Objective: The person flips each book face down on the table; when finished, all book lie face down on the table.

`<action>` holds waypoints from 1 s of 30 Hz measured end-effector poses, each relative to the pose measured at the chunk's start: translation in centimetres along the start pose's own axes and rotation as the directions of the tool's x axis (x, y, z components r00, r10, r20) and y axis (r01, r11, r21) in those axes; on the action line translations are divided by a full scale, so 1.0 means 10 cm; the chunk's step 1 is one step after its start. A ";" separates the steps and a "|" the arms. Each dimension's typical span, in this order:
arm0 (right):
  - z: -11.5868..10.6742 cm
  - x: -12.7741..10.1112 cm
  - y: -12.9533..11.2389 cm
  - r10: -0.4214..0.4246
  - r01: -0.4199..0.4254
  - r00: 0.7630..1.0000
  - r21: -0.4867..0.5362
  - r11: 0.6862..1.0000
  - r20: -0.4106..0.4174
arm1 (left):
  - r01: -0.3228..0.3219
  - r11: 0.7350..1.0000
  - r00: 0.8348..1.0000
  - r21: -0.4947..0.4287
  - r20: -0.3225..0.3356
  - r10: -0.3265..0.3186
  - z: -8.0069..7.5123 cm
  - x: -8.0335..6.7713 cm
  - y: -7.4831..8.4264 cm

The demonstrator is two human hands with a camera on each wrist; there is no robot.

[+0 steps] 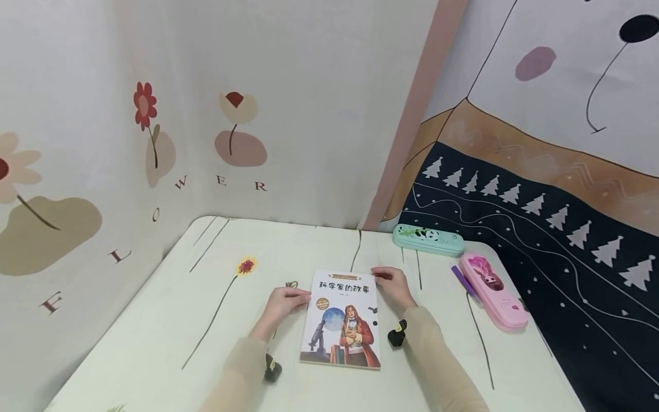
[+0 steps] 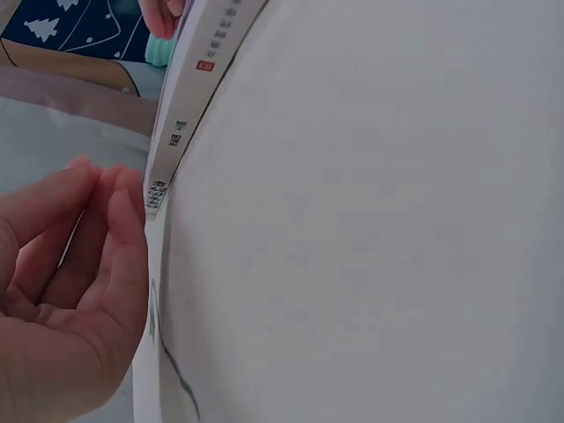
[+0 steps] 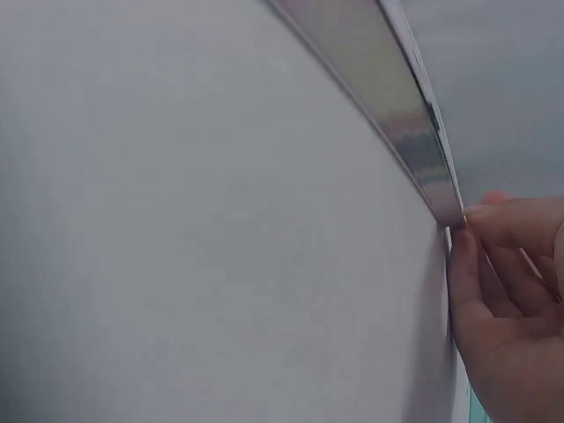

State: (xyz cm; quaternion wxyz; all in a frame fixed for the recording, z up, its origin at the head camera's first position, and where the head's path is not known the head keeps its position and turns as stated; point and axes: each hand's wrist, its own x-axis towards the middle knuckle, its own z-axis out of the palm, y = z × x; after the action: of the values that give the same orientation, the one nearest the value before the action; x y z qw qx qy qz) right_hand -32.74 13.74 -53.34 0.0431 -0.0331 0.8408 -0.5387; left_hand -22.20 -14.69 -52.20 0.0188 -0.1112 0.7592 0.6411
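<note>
While the book (image 1: 341, 317) lies closed and flat on the pale green tablecloth (image 1: 170, 320), near the middle of the table and cover up, both hands sit at its far corners. The left hand (image 1: 284, 303) rests beside the spine edge with its fingertips (image 2: 123, 189) held together and touching the upper left corner; the left wrist view shows the fingers gently curved against the spine, not wrapped round it. The right hand (image 1: 393, 286) meets the upper right corner, and in the right wrist view its thumb and fingertips (image 3: 493, 220) pinch the corner of the cover. To the right of the book, well apart from it, a pink pencil case (image 1: 493, 290) lies with a purple pen (image 1: 465, 281) just beside it, and a mint green pencil case (image 1: 428, 240) sits farther back near the wall hanging.
</note>
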 end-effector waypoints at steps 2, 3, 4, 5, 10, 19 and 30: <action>-0.02 -0.01 -0.01 0.001 -0.002 1.000 0.004 1.000 0.020 | 0.020 1.000 0.999 0.000 0.031 -0.020 -0.01 -0.05 -0.02; -0.03 -0.01 -0.01 -0.006 0.006 1.000 0.003 1.000 0.030 | 0.031 1.000 0.998 0.002 0.045 -0.031 -0.02 -0.08 -0.03; -0.04 -0.02 -0.02 -0.015 0.015 0.999 0.001 1.000 0.039 | 0.042 0.999 0.997 0.003 0.059 -0.042 -0.03 -0.11 -0.03; -0.06 -0.03 -0.02 -0.022 0.022 0.999 0.003 1.000 0.047 | 0.050 0.999 0.996 0.008 0.069 -0.050 -0.04 -0.14 -0.04; -0.09 -0.04 -0.01 -0.050 0.051 0.996 -0.011 0.999 0.080 | 0.090 0.996 0.989 0.020 0.118 -0.092 -0.08 -0.31 -0.06; -0.08 -0.02 0.01 -0.096 0.104 0.989 -0.063 0.993 0.112 | 0.102 0.988 0.973 0.120 0.194 -0.124 -0.15 -0.57 -0.02; -0.07 -0.06 -0.03 -0.116 0.132 0.985 -0.131 0.983 0.125 | 0.042 0.974 0.957 0.221 0.270 -0.102 -0.22 -0.83 -0.06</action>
State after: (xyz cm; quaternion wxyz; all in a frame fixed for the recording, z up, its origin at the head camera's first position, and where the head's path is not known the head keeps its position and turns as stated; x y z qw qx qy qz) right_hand -32.21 14.29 -52.75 0.0562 -0.1197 0.8684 -0.4778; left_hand -13.79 -15.69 -50.98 0.1611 -0.0445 0.8086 0.5641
